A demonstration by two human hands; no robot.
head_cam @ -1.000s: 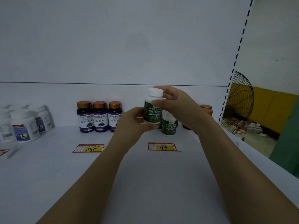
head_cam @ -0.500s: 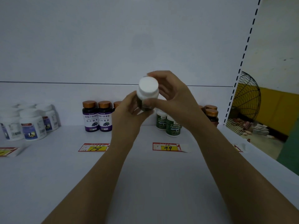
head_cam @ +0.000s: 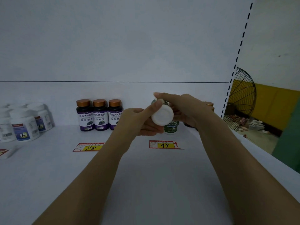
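Dim bluish light, wide-angle edge bending, soft focus

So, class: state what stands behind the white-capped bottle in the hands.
Only the lower half of a green-labelled bottle on the shelf shows; the held bottle hides its top.

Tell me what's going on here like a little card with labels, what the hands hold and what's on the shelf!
held: white-capped green bottle, tilted, cap facing the camera
left hand: grips the bottle, fingertip on its cap
right hand: grips the bottle's body
behind: second green bottle standing on the shelf
left side: three purple bottles, white bottles
prices: 78 tag, 99 tag
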